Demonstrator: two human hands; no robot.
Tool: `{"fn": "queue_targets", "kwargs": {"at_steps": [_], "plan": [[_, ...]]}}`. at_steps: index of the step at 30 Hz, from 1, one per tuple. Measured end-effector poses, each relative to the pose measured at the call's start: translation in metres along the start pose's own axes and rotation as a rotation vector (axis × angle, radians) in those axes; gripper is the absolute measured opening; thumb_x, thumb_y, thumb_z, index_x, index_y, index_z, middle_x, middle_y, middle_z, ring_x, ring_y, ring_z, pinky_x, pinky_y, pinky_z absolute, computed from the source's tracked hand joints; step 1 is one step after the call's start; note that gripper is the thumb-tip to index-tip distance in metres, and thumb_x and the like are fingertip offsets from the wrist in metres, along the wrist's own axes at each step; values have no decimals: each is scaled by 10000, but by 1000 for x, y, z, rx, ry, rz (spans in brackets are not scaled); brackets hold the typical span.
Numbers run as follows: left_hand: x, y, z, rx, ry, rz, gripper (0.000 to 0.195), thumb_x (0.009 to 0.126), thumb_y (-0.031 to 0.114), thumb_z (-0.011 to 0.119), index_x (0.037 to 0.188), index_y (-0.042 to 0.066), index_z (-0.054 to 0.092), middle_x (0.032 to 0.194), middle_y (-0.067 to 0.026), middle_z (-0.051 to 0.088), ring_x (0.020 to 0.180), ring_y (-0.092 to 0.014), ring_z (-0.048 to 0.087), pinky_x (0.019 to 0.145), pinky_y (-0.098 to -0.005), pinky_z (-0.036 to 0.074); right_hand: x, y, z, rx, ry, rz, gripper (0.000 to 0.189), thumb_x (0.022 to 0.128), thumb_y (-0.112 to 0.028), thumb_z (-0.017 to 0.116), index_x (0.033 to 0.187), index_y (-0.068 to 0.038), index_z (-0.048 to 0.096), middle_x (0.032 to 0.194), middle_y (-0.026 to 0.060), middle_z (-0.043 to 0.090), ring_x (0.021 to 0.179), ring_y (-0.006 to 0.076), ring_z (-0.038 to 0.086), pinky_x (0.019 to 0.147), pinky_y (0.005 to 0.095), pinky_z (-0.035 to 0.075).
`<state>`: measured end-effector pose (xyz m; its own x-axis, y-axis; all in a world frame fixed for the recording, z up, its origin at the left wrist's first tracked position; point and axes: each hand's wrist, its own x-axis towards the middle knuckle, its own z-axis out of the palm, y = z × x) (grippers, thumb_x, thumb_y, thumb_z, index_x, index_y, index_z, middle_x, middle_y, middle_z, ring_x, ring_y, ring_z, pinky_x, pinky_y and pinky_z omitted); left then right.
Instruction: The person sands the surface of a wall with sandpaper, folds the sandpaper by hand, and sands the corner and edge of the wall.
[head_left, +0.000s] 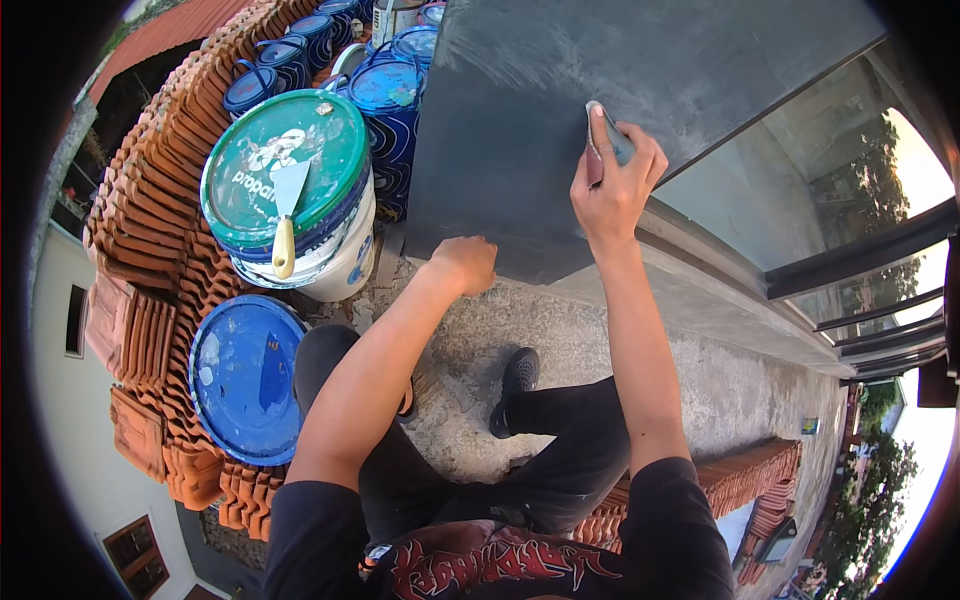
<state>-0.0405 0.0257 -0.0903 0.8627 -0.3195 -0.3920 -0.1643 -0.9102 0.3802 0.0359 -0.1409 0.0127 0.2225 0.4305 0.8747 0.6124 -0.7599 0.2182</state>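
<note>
A large dark grey panel (495, 161) with paler scuff marks toward its far part lies before me. My right hand (619, 180) presses a folded sheet of sandpaper (595, 154) against its surface, near the side by the window. The index finger stretches along the sheet, and the other fingers curl about it. At the panel's near edge is my left hand (466, 264), with its fingers curled. Its palm and fingertips are hidden, so I cannot tell whether it grips the edge or only rests there.
Left of the panel, a putty knife (287, 210) lies on the green lid (240, 169) of a white bucket (341, 277). A blue-lidded bucket (240, 390), several blue paint cans (285, 52) and stacked clay roof tiles (142, 232) stand nearby. A glass window (780, 172) borders the right side.
</note>
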Motion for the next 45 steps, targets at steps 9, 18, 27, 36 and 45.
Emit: {"fn": "queue_targets", "kwargs": {"at_steps": [9, 18, 27, 36, 45], "plan": [[-2, 3, -3, 6, -17, -3, 476, 981, 290, 561, 1360, 2, 550, 1494, -189, 503, 1364, -323, 510, 1107, -425, 454, 2, 2, 3, 29, 8, -44, 687, 662, -21, 763, 1324, -190, 694, 1197, 112, 564, 1101, 326, 480, 958, 411, 425], [-2, 4, -4, 14, -22, -7, 477, 983, 287, 566, 1370, 8, 546, 1490, -179, 506, 1370, -318, 503, 1113, -426, 449, -2, 16, -1, -31, 77, 37, 690, 665, -29, 770, 1331, -194, 691, 1195, 102, 565, 1108, 317, 482, 960, 412, 418], [0, 3, -3, 24, -37, -12, 489, 991, 304, 549, 1381, 9, 546, 1507, -181, 489, 1376, -323, 496, 1124, -425, 437, -5, 9, -2, 29, -3, -39, 685, 674, -1, 751, 1329, -191, 692, 1175, 119, 562, 1088, 323, 481, 955, 418, 430], [3, 1, 0, 31, -28, -1, 481, 981, 305, 561, 1357, 5, 563, 1472, -182, 520, 1335, -325, 535, 1093, -428, 465, 3, 14, -6, -18, 52, 24, 697, 669, -9, 750, 1338, -193, 688, 1186, 116, 556, 1109, 330, 480, 973, 419, 429], [1, 0, 0, 35, -15, -13, 464, 977, 309, 575, 1330, 8, 579, 1441, -178, 544, 1309, -327, 555, 1075, -432, 478, 2, 13, -7, -7, 44, 13, 685, 680, -11, 740, 1339, -192, 687, 1179, 130, 554, 1101, 338, 482, 987, 411, 413]]}}
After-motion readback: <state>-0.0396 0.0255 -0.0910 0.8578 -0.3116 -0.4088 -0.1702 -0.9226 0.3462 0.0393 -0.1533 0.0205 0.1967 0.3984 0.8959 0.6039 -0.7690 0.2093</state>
